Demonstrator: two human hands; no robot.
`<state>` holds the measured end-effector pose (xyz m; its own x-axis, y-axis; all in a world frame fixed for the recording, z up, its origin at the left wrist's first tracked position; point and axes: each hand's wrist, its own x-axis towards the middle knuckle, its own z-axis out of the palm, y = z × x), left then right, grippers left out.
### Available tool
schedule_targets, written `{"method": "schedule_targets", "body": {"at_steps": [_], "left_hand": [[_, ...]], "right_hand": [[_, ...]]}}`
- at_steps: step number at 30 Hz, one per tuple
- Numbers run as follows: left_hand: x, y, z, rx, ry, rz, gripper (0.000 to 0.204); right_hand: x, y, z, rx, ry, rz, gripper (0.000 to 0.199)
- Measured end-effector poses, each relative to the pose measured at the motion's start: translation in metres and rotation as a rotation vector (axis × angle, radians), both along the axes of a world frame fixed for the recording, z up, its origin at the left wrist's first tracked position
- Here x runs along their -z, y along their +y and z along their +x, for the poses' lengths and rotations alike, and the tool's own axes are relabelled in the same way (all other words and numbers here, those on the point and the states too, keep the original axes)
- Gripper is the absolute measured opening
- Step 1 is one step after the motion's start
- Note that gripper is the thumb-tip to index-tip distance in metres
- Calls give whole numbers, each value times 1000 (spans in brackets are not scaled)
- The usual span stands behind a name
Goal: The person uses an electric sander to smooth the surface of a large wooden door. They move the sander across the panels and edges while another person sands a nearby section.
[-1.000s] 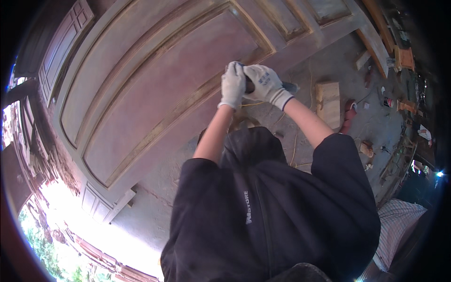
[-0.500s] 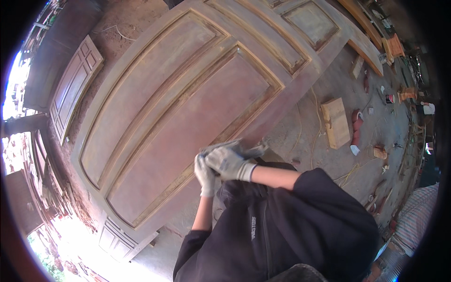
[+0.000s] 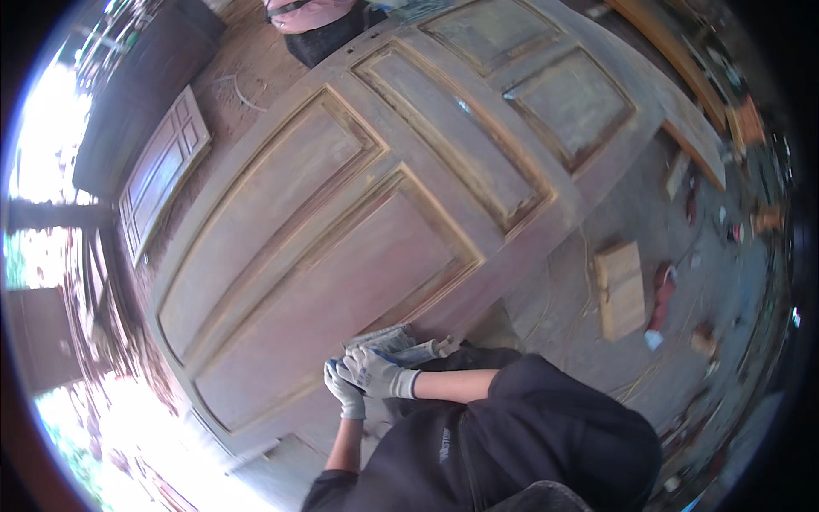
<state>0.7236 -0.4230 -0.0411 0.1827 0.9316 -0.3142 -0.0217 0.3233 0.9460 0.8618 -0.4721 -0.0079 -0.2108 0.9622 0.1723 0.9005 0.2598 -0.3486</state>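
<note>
Both my hands wear pale grey gloves and meet at the near edge of a large panelled wooden door (image 3: 358, 247) that lies flat. My right hand (image 3: 382, 373) is closed over a pale grey folded sheet (image 3: 384, 340) that sticks out above its fingers. My left hand (image 3: 343, 394) is pressed against the right from below and left, with its fingers curled on the same sheet. The sheet rests against the door's lower reddish panel (image 3: 333, 299). Black sleeves cover my upper arms, and the forearms are bare.
A smaller panelled door (image 3: 162, 171) lies to the left. A wooden block (image 3: 620, 290) and a red object (image 3: 664, 286) sit on the grey floor at right, with clutter further right. A person in pink (image 3: 307, 13) crouches at the door's far end.
My joined hands have come down from the upper middle of the picture to the door's near edge. The dark object they held is out of sight, and a pale sheet shows instead.
</note>
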Motion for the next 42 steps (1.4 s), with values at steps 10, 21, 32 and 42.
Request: {"method": "schedule_targets", "body": {"at_steps": [10, 21, 32, 42], "left_hand": [[-9, -80, 340, 160, 337, 2, 35], [-21, -106, 508, 295, 286, 11, 30], [-24, -102, 233, -282, 323, 76, 31], [35, -84, 12, -681, 144, 52, 32]], "right_hand": [[-24, -97, 306, 330, 229, -46, 36], [0, -131, 466, 479, 94, -95, 71], [-15, -71, 213, -94, 206, -29, 51], [-6, -23, 20, -393, -13, -137, 24]]}}
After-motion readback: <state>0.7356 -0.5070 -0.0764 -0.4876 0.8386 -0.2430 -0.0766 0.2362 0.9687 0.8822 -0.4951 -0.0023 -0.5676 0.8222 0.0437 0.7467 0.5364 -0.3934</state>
